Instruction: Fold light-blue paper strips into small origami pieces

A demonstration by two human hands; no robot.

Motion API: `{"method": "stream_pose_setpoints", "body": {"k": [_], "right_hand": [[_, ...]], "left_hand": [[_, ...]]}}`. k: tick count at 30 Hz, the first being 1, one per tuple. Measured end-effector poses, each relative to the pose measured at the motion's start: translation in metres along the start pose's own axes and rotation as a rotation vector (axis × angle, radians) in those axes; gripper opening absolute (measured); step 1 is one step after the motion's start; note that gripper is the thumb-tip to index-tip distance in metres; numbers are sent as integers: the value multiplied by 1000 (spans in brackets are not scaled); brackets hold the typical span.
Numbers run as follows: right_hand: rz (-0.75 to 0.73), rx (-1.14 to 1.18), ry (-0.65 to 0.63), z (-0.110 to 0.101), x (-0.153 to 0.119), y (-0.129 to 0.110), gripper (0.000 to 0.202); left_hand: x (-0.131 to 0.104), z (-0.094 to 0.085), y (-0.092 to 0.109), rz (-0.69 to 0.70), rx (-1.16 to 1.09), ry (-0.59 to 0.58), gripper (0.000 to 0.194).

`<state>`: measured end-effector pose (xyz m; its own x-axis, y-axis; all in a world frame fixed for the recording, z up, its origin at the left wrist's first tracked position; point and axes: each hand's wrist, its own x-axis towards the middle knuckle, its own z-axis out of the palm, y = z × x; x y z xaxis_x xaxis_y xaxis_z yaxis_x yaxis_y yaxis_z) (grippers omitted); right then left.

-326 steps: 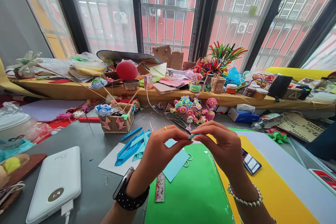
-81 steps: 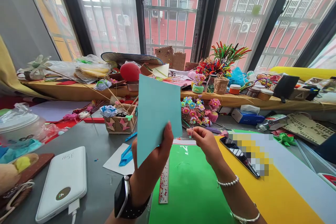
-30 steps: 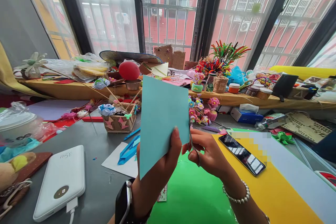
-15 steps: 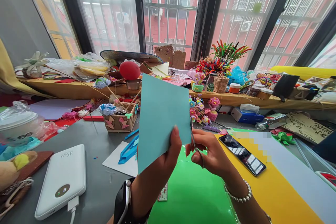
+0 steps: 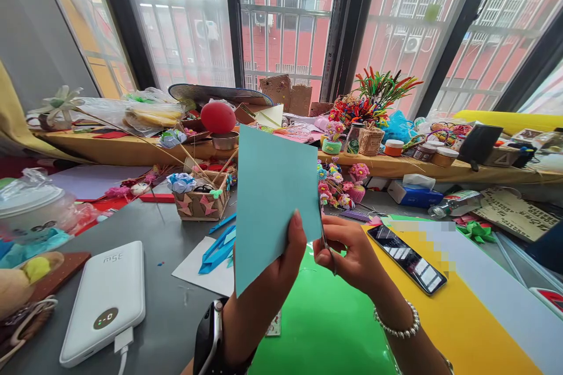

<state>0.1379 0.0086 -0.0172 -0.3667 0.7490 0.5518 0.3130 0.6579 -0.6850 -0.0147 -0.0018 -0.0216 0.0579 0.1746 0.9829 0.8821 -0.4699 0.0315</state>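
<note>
Paper sheet [image 5: 275,199]: pale blue, smooth, four-sided, straight-edged; held upright, tilted, above the worktop [image 5: 169,304], left of the phone [image 5: 407,258]. Left hand [image 5: 277,272]: fingers clamp the sheet's lower part, thumb on the near face. Right hand [image 5: 354,258]: fingers grip slim metal scissors [image 5: 325,241] at the sheet's right edge.

One head-worn camera looked forward and down across the desk [image 5: 167,299], the left hand [image 5: 277,269] close at six o'clock, the right hand [image 5: 352,255] close at five, the windows [image 5: 288,35] farther off at twelve; the blue sheet [image 5: 275,205] probably masked part of the desk.
</note>
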Motion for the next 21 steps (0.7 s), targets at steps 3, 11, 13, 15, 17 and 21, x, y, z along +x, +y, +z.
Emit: {"method": "stream_pose_setpoints", "body": {"k": [3,11,13,15,17,21], "right_hand": [[0,1,-3,0,0,0,56],[-2,10,11,1,1,1,57],[0,6,23,1,1,1,55],[3,8,19,0,1,2,54],[-4,15,-6,-1,0,2,54],[-25,23,-57,-4,-1,1,57]], "left_hand": [[4,0,1,-2,-6,15,24],[-2,3,-1,-65,-63,-8,23],[-4,4,-2,-77,-76,-5,23],[-4,4,-3,-95,-92,-4,23],[-2,4,-3,-105,-98,-10,22],[4,1,-3,-68,-73,-36,22]]}}
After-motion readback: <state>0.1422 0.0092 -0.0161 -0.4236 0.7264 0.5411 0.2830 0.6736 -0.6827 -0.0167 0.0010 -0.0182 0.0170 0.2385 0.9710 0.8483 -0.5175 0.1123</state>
